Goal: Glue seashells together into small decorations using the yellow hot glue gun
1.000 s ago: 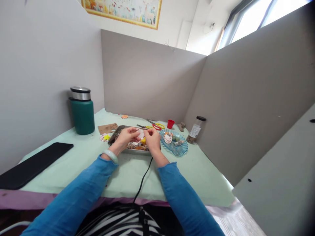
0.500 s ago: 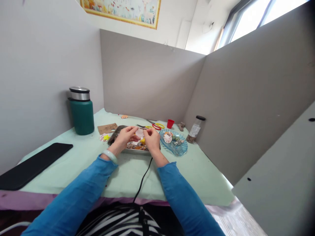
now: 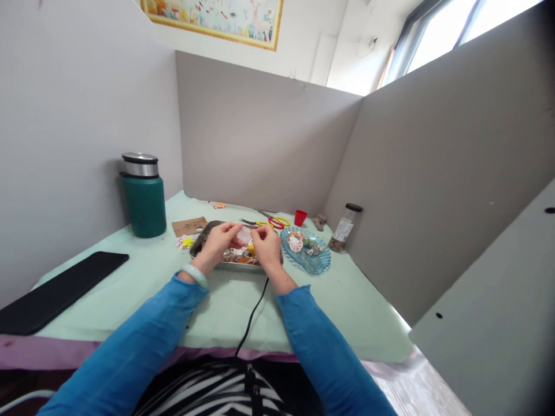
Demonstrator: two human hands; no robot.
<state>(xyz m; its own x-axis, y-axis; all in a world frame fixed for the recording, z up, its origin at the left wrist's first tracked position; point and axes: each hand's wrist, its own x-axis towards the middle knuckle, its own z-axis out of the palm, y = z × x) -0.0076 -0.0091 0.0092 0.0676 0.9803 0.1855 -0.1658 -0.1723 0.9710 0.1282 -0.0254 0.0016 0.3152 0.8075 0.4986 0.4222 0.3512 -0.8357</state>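
Note:
My left hand point(image 3: 222, 241) is above the left half of a metal tray point(image 3: 241, 267), thumb and fingers pinched together. Opposite it, my right hand point(image 3: 267, 245) also makes a pinch, its fingertips a short gap from the left ones. Whatever the fingertips hold is too small to make out. Between the hands shows a pale pinkish-white piece point(image 3: 245, 233); I cannot tell whether it is held or lies behind them. Inside the tray are many small mixed pieces point(image 3: 243, 260) in brown, white and yellow, partly hidden by the hands.
Right of the tray sits a blue glass dish point(image 3: 318, 267) with small ornaments. Behind are scissors point(image 3: 277, 222), a red cup point(image 3: 300, 218) and a labelled jar point(image 3: 345, 230). Left stand a green bottle point(image 3: 144, 202), a cardboard piece point(image 3: 189, 226) and a black mat point(image 3: 65, 289). A black cable point(image 3: 251, 318) crosses the front.
My right hand has shifted very slightly to the left, bringing its fingertips a little nearer the left ones. Both hands keep their pinch, and the things on the table stay put.

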